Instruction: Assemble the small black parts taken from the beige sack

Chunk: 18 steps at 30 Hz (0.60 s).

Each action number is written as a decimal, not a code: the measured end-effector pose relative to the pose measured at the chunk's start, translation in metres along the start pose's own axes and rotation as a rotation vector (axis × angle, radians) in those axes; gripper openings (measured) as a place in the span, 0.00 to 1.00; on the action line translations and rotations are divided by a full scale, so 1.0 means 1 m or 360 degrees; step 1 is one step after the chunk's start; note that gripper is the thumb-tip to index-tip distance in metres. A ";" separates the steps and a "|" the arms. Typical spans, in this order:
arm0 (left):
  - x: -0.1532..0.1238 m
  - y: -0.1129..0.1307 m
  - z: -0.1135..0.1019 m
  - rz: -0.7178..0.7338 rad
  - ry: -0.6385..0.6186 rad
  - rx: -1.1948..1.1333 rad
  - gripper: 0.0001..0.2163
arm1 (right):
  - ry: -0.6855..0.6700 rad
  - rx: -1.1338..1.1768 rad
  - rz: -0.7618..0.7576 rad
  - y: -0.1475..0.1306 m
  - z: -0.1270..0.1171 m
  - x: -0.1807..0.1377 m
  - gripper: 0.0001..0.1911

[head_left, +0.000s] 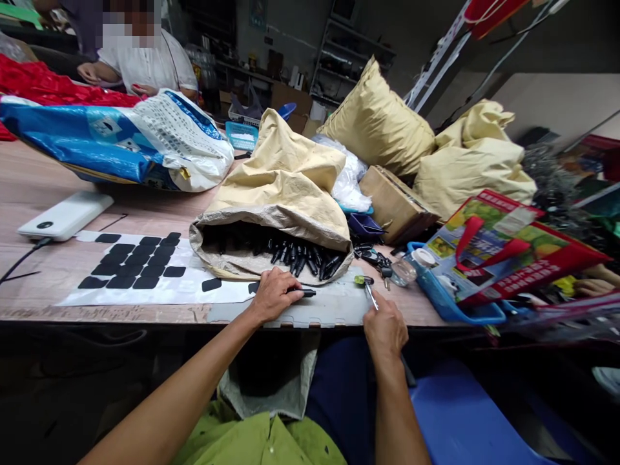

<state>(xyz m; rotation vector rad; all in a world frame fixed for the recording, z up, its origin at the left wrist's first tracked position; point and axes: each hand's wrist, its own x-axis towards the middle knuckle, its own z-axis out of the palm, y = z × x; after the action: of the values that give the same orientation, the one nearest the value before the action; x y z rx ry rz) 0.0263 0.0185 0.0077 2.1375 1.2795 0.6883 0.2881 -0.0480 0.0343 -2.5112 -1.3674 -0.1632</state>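
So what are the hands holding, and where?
The left hand grips a black pen by one end; the right hand holds a thin tool by its lower end.

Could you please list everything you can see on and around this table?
beige paper sack: one, open-mouthed, lying at table centre
black pen-shaped parts: many, inside the sack's mouth
black rounded pads: over a dozen, on a white backing sheet, left of sack
white power bank: one, far left on the wooden table
blue-and-white woven bag: one, back left
yellow stuffed sacks: two, back right
blue plastic basket: one, right edge, holding a red-handled printed bag
grey mat: one, table's front edge
another person: one, white shirt, far left
left hand: grips one black pen-shaped part on the mat
right hand: holds a thin green-tipped metal tool
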 end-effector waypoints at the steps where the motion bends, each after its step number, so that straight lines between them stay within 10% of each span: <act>1: 0.000 0.000 0.000 -0.0002 -0.0004 0.0008 0.08 | -0.0022 -0.0019 0.0027 0.001 0.005 0.005 0.23; 11: -0.002 0.002 -0.002 0.0073 0.0050 0.0042 0.08 | 0.0218 -0.0045 -0.0110 -0.021 0.043 0.039 0.24; 18: -0.085 0.023 0.011 0.0530 -0.0199 -0.0184 0.11 | 0.0347 -0.0077 -0.0169 -0.018 0.051 0.037 0.23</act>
<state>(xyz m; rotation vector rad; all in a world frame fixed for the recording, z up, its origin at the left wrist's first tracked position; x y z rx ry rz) 0.0127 -0.0686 0.0033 2.2798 0.8068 0.7290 0.2912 0.0060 -0.0023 -2.3760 -1.4216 -0.4821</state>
